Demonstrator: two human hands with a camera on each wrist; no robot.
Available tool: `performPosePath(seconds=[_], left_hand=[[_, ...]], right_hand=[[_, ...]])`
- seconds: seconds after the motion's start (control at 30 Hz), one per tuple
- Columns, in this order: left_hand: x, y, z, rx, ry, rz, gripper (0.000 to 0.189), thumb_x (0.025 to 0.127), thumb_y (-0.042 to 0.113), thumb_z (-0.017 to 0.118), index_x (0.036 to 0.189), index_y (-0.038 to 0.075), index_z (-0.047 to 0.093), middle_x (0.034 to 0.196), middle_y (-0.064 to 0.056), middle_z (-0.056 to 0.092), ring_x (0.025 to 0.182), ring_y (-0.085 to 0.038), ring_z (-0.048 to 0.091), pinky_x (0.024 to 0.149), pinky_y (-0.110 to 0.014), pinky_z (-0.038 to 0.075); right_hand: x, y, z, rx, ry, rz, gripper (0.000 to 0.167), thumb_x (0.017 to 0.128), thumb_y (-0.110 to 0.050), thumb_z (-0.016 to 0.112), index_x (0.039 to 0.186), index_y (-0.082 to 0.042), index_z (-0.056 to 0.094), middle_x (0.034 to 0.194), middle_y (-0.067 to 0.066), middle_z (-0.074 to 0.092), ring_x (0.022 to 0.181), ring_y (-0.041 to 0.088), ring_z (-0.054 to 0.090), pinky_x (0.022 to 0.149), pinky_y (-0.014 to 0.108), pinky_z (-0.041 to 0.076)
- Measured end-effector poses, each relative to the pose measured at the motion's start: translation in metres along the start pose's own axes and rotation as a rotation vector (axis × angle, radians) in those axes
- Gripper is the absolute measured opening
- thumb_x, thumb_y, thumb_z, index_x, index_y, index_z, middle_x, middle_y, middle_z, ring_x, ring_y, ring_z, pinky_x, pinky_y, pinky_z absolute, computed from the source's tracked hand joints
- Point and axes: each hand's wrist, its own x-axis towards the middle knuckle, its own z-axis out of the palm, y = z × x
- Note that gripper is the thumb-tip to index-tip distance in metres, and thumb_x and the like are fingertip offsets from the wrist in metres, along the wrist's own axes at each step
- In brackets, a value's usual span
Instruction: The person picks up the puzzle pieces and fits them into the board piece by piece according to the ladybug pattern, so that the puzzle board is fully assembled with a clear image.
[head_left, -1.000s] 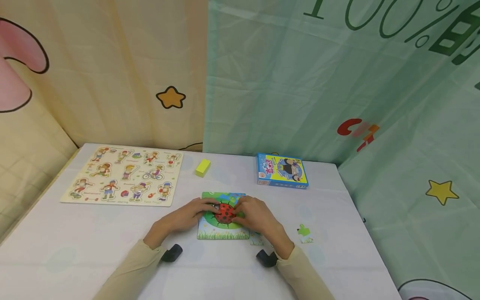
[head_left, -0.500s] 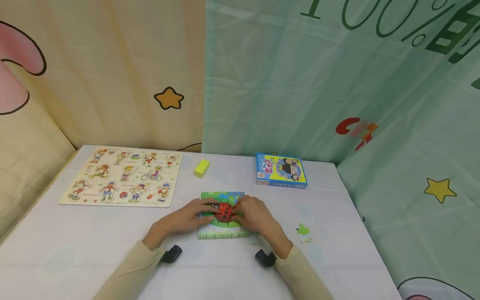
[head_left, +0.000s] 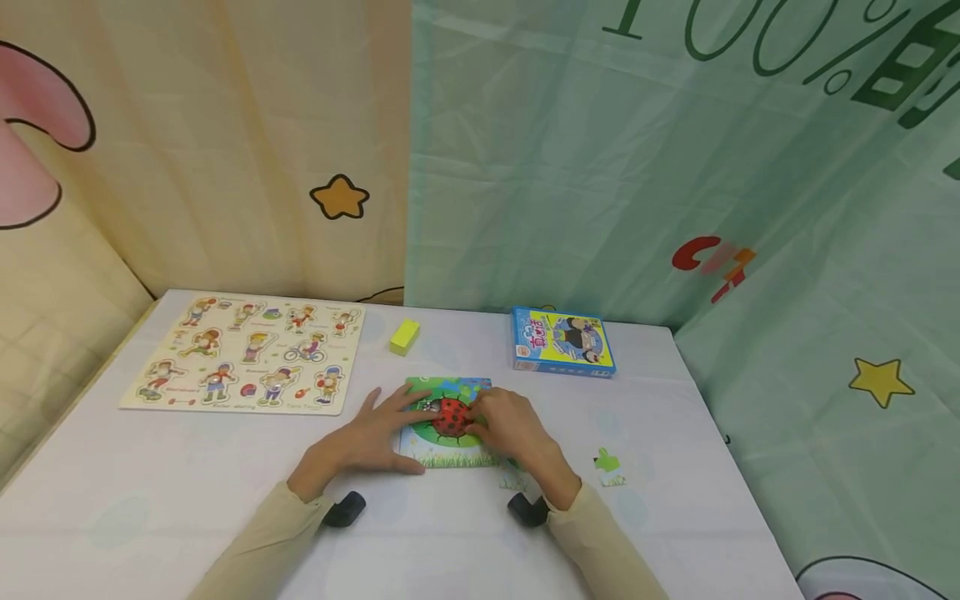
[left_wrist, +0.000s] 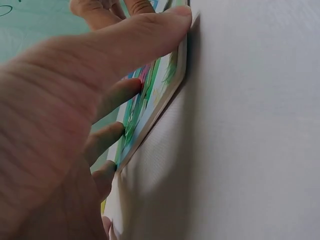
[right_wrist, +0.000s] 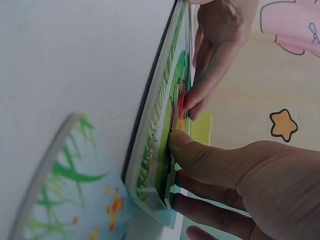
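A ladybug jigsaw puzzle (head_left: 457, 460) lies in front of me, with a red spotted ladybug on green. My left hand (head_left: 367, 437) spreads over its left side. Its fingertips touch the picture, and the thumb (left_wrist: 165, 22) rests along the near edge. At the right side, my right hand (head_left: 517, 429) pinches a puzzle piece (right_wrist: 169, 194) between thumb and fingers; its edge stands slightly raised over the board in the right wrist view. The hand covers most of that piece in the head view. A loose grass-printed piece (right_wrist: 80, 190) lies just off the near right corner, partly under my right wrist.
Another loose puzzle piece (head_left: 609, 468) lies farther right on the white table. Behind the puzzle are a yellow block (head_left: 405, 337) and a blue-and-yellow box (head_left: 564, 343). A board of sports figures (head_left: 243, 354) lies at the back left. Curtains (head_left: 540, 167) hang behind the table.
My left fingers have spread wider, and the thumb has moved down to the puzzle's near left edge. The puzzle has shifted slightly away from me. My right hand stays almost in place.
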Motion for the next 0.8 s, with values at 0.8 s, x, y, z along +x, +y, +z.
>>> performPosePath(seconds=[0.8], left_hand=[[-0.003, -0.004, -0.014, -0.036, 0.035, -0.051, 0.085, 0.072, 0.043, 0.088, 0.144, 0.012, 0.055, 0.158, -0.009, 0.041, 0.149, -0.035, 0.033, 0.124, -0.059, 0.018]], right_hand=[[0.004, 0.009, 0.003, 0.084, 0.018, 0.067, 0.014, 0.091, -0.018, 0.075, 0.102, -0.013, 0.081, 0.106, 0.000, 0.076, 0.101, 0.017, 0.069, 0.084, 0.035, 0.061]])
